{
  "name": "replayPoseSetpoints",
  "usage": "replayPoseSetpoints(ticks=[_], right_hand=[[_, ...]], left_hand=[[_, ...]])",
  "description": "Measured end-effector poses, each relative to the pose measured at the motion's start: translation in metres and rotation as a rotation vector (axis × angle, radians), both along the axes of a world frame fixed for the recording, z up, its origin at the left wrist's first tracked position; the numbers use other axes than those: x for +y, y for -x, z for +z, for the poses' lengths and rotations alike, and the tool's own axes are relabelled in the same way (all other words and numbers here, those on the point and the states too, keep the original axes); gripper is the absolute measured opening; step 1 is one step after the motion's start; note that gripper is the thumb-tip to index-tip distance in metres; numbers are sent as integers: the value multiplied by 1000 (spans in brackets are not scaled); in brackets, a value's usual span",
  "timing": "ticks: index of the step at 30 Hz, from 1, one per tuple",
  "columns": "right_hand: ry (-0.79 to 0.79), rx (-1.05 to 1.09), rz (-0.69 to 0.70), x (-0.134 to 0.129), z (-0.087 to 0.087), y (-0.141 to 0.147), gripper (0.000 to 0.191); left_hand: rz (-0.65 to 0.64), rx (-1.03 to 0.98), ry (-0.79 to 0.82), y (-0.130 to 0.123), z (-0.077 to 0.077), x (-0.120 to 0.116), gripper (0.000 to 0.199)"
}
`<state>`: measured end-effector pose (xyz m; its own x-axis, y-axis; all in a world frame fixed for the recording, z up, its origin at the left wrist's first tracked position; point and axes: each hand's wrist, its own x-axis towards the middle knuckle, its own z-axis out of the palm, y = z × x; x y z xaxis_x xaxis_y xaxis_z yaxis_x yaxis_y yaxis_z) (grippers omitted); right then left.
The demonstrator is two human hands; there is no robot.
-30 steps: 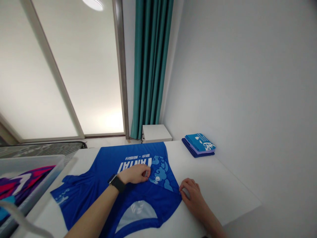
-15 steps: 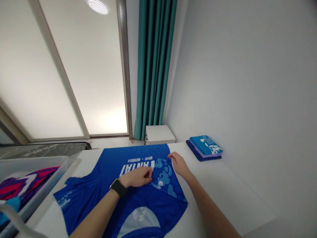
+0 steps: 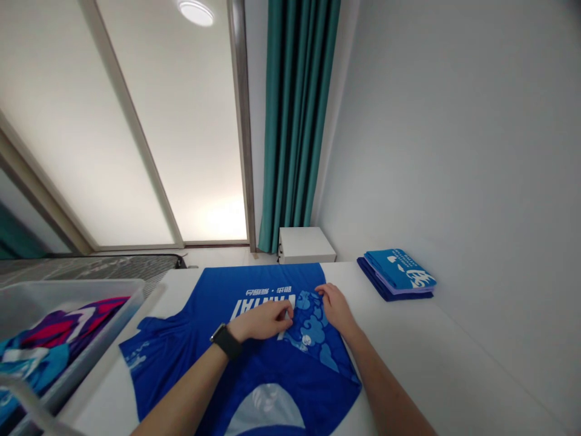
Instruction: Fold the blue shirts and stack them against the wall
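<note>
A blue T-shirt (image 3: 181,339) with white lettering lies spread on the white table (image 3: 408,363), its neck opening toward me. Its right side is folded inward, and the patterned sleeve rests over the lettering. My left hand (image 3: 265,319), below a dark wristwatch (image 3: 226,341), has its fingers curled together at the sleeve's left edge; what they pinch is too small to make out. At the sleeve's upper right, my right hand (image 3: 336,307) pinches the shirt's folded edge between thumb and fingers.
A stack of folded clothes (image 3: 396,272) sits at the table's back right by the wall. On the left, a grey plastic bin (image 3: 113,330) holds crumpled colourful clothes (image 3: 68,330). A small white cabinet (image 3: 305,243) stands beyond the table, near a green curtain (image 3: 297,121).
The camera view has turned slightly left, so everything appears shifted right. Both hands keep nearly the same places on the shirt.
</note>
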<state>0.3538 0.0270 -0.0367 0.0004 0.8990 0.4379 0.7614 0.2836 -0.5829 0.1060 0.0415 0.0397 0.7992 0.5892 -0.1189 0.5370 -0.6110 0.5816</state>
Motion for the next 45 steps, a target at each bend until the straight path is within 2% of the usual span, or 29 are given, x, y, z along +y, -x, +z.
replayPoseSetpoints(ticks=[6, 11, 15, 19, 23, 29, 33, 37, 40, 45], right_hand=[[14, -7, 3, 3, -3, 0, 35], [5, -14, -4, 3, -3, -2, 37], [5, -20, -15, 3, -4, -1, 36], [8, -10, -22, 4, -4, -2, 34], [16, -21, -23, 4, -1, -5, 34], [55, -141, -18, -1, 3, -4, 37], [57, -219, -83, -3, 3, 1, 16], [47, -222, -122, -2, 3, 2, 2], [46, -202, -132, 0, 2, 1, 4], [37, -176, -141, 1, 1, -2, 12]], left_hand=[[152, -102, -267, -35, 2, 27, 22], [165, -95, -445, -71, -18, 48, 24], [169, -76, -483, -81, -36, 46, 21], [207, -97, -518, -81, -47, 38, 19], [186, -130, -514, -82, -50, 36, 12], [220, -254, -401, -82, -55, 41, 13], [215, -318, -362, -81, -60, 45, 11], [218, -321, -324, -81, -62, 46, 24], [223, -294, -313, -81, -62, 47, 31], [235, -267, -318, -82, -62, 47, 31]])
